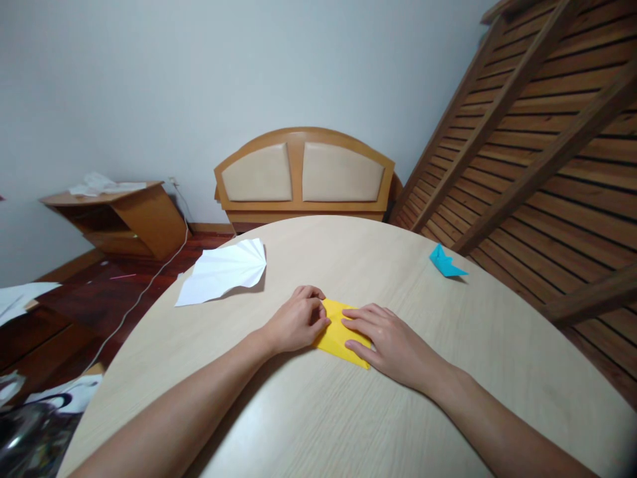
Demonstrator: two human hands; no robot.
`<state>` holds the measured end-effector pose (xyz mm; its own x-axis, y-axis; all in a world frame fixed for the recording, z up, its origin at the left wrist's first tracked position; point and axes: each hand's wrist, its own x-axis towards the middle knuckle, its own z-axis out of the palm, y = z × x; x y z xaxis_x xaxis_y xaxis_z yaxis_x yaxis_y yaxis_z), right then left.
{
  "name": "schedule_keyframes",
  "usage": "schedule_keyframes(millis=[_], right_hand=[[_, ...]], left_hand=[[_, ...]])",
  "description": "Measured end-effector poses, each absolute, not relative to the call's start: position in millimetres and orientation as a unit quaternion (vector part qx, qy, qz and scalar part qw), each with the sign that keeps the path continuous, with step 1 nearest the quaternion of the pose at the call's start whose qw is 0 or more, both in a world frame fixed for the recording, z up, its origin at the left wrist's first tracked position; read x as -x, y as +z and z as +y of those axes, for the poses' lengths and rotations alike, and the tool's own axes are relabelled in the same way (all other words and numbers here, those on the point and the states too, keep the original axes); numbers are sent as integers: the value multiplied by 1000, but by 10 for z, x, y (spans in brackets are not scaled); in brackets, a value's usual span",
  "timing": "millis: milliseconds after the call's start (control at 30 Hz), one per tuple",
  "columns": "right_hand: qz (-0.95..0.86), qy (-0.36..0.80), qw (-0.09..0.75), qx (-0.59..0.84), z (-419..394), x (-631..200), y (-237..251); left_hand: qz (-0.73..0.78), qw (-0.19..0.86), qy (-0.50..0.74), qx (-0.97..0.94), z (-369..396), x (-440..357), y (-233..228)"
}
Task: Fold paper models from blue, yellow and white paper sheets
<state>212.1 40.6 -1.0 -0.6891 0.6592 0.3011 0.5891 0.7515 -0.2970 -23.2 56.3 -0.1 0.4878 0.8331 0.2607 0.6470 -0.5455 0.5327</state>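
Note:
A yellow sheet of folded paper (pixel 334 337) lies flat near the middle of the round table (pixel 279 425). My left hand (pixel 298 318) has its fingers curled at the paper's left edge, with thumb and fingertips closed on it. Across the right part of the paper, my right hand (pixel 385 338) rests with its fingers stretched out and apart, pressing on the surface. Both hands cover parts of the paper, so its full outline is hidden.
A creased white paper (pixel 223 271) lies at the table's left. A blue folded paper boat (pixel 446 262) sits near the right edge. Beyond are a wooden headboard (pixel 297 169), a small cabinet (pixel 149 222) and leaning wooden slats (pixel 537 153). A white cable (pixel 144 292) crosses the floor.

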Motion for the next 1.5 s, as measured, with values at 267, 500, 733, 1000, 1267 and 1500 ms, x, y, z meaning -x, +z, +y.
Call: schedule_keyframes(millis=[267,500,733,1000,1267,1500], right_hand=[[-919,98,214,317,426,-2128,-28],[-926,88,189,315,402,-2124,28],[-925,83,195,315,389,-2120,30],[-920,87,201,324,373,-2106,11],[-925,96,173,323,360,-2121,70],[-918,89,173,346,345,-2112,58]], left_hand=[[465,179,261,-826,564,196,-41],[486,168,257,-818,539,144,-66],[491,148,252,-821,495,128,-57],[489,135,255,-823,495,118,-33],[489,121,247,-828,486,121,-75],[488,105,264,-825,520,120,-82]])
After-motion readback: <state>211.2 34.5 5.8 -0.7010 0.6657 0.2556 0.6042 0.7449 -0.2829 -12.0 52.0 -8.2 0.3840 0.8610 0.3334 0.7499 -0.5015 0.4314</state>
